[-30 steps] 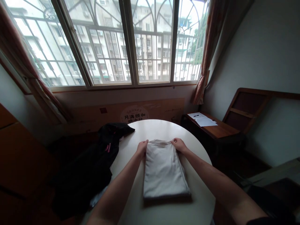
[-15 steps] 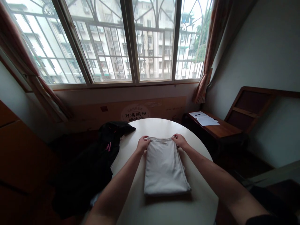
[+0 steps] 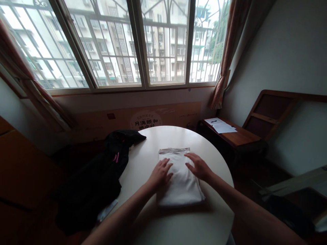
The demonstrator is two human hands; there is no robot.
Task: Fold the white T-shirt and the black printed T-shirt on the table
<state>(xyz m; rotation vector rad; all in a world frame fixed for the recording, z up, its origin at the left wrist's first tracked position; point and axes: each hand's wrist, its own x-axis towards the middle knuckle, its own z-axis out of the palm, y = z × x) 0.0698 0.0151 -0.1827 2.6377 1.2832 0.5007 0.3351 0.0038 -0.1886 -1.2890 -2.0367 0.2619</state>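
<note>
"Cloth (image 3: pixel 181 195), pale and folded, is lying on a round white table (image 3: pixel 217 214) beneath a barred window (image 3: pixel 163 54)."

"What are the fingers doing?"

"The left hand (image 3: pixel 160 174) is holding its fingers loose and parted over the left side; the right hand (image 3: pixel 199 166) is holding its own likewise over the right. Whether they are touching, I cannot tell. A black garment (image 3: pixel 92 185) is draping over the table's left edge."
</note>
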